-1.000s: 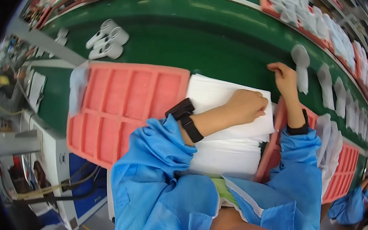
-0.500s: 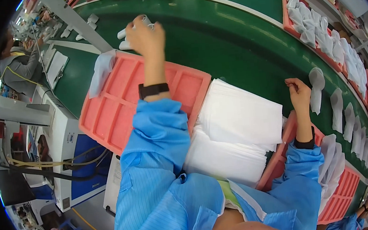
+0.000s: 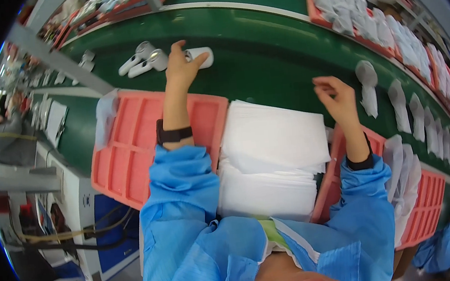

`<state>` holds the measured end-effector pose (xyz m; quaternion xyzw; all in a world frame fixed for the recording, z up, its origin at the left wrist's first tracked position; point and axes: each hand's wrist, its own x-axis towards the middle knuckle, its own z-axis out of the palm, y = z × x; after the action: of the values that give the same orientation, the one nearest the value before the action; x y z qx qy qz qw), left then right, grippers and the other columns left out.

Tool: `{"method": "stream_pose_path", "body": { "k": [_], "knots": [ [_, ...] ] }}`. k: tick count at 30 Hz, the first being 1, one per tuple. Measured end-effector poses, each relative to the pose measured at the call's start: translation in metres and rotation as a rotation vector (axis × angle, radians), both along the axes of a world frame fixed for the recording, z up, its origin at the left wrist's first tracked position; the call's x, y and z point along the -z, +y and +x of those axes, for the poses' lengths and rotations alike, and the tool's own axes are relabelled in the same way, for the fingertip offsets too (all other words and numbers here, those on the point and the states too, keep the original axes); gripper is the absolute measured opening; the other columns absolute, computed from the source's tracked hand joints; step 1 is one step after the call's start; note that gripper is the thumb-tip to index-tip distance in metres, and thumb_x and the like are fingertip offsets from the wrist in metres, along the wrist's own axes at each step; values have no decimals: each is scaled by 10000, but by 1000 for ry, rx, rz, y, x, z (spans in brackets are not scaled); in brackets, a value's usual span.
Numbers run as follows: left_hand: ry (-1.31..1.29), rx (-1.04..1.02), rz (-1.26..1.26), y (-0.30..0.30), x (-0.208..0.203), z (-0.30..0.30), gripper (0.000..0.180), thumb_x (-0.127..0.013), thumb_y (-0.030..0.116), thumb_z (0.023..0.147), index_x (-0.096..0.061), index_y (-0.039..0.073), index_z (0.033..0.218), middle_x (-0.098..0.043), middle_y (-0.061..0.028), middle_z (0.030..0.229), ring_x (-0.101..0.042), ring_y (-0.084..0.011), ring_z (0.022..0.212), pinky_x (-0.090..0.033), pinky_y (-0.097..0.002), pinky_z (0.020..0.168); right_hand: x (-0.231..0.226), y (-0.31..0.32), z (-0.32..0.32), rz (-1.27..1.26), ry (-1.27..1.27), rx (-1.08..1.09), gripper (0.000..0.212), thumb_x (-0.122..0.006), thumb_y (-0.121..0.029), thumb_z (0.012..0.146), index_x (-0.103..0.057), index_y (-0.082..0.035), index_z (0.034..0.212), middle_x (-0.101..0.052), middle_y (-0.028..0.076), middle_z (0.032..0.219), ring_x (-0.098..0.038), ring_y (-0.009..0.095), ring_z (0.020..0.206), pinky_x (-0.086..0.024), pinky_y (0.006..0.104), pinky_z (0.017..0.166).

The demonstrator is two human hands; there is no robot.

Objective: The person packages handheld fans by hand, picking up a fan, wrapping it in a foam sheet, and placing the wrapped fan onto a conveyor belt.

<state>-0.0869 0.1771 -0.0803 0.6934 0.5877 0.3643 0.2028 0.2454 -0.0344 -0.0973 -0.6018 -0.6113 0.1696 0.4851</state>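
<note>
Over the green belt, my left hand (image 3: 180,68) grips a white handheld device with a barrel-shaped head (image 3: 202,57), shaped like a small hair dryer. Its head sticks out between thumb and forefinger; its handle is hidden. Just left lie two more white devices (image 3: 143,65) with round heads. My right hand (image 3: 336,96) hovers open and unladen beyond the paper, fingers loosely curved. Nearest to it is a white-bagged device (image 3: 366,79) lying on the belt. Between my arms rest two stacks of thin white sleeves or sheets (image 3: 274,135).
A pink compartment tray (image 3: 143,121) sits under my left forearm, another (image 3: 343,166) by my right. Several bagged devices (image 3: 417,117) line the belt at right. Filled pink trays (image 3: 385,47) stand along the far side. A metal post (image 3: 68,61) rises at left.
My left hand has moved right, away from the two devices, with a third device now showing in it. My right hand has raised and spread its fingers. The whole view has shifted.
</note>
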Motion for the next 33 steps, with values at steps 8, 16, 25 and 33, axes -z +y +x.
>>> {"method": "stream_pose_path", "body": {
  "k": [8,16,25,33],
  "knots": [
    [-252,784,-100,-147,-14,134,701,-801,204,762,-433,68,1343,-553,-133,1079,-625,-195,762,-513,-297,623,-13,2,-37,244,-288,4,617,-782,-111,677,-540,-19,1237,-624,166,1135,-638,282,997,-532,328,770],
    [208,894,216,-204,10,150,411,-768,233,744,-565,67,1061,-551,-98,861,-599,-283,858,-504,-395,627,-18,-1,-9,-114,-109,237,542,-795,-146,639,-571,-14,1115,-661,176,987,-659,336,905,-520,383,803],
    [216,926,177,-197,35,149,210,-743,208,757,-612,60,830,-574,-70,834,-605,-258,801,-492,-375,611,-18,-6,-10,-3,-224,127,574,-793,-130,582,-578,-38,1107,-652,175,976,-648,335,876,-519,365,784],
    [-295,968,-225,-162,13,135,115,-700,134,824,-628,46,843,-607,-55,793,-564,-146,603,-429,-306,530,-96,-72,41,29,-132,316,542,-710,-155,604,-571,-39,1115,-628,66,934,-604,164,845,-487,288,760]
  ]
}}
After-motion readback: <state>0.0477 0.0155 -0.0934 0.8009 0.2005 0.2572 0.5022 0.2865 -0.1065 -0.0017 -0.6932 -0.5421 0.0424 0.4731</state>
